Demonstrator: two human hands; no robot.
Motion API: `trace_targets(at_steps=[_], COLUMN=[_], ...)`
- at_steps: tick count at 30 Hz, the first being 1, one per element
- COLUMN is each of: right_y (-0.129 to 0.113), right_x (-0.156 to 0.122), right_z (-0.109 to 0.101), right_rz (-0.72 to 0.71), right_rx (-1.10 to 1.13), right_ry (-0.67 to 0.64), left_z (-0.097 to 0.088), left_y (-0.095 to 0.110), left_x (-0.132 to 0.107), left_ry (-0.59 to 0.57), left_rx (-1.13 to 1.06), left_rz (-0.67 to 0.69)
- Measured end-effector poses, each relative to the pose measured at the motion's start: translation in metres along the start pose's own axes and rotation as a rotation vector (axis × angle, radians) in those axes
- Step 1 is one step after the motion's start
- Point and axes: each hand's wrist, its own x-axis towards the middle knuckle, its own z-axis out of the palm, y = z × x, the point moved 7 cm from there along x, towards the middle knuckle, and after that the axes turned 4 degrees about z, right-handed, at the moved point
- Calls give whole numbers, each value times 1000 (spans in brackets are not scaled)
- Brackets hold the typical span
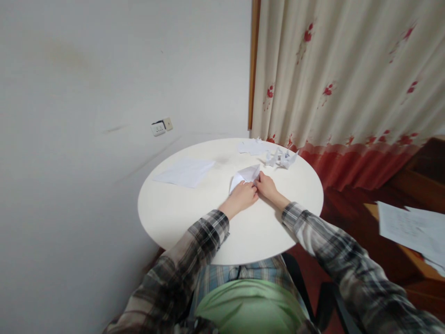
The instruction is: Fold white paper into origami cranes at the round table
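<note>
A partly folded sheet of white paper (pixel 246 173) lies on the round white table (pixel 174 208), one pointed corner raised. My left hand (pixel 242 195) rests over its near edge, fingers bent and pressed on the paper. At its right side my right hand (pixel 266 184) pinches the paper, the fingertips of both hands almost meeting. The fold between them is hidden by my fingers. Beyond my right hand stand several folded paper figures (pixel 281 158), their exact shapes hard to make out.
A flat white sheet (pixel 186 172) lies at the table's left. Small paper pieces (pixel 252 146) are at the far edge. A wall with a socket (pixel 158 128) rises behind on the left, a flowered curtain (pixel 340 83) on the right. Written papers (pixel 410 227) lie on furniture at right.
</note>
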Motion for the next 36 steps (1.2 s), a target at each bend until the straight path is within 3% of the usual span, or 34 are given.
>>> trace_targets(at_steps=[8,15,24,36], right_y=[5,15,23,22], right_x=[3,9,8,9], right_z=[8,3,-7,-3], right_rz=[-16,39,160,150], right_rx=[35,108,133,101], right_ry=[-3,83,114,24], left_z=[6,8,9,2], left_y=[-6,-4,-19,-17], left_x=[-10,-11,-15,-13], left_ry=[47,21,6,43], left_rx=[-24,-60,-30,26], left_rz=[-67,-94,-304,-239])
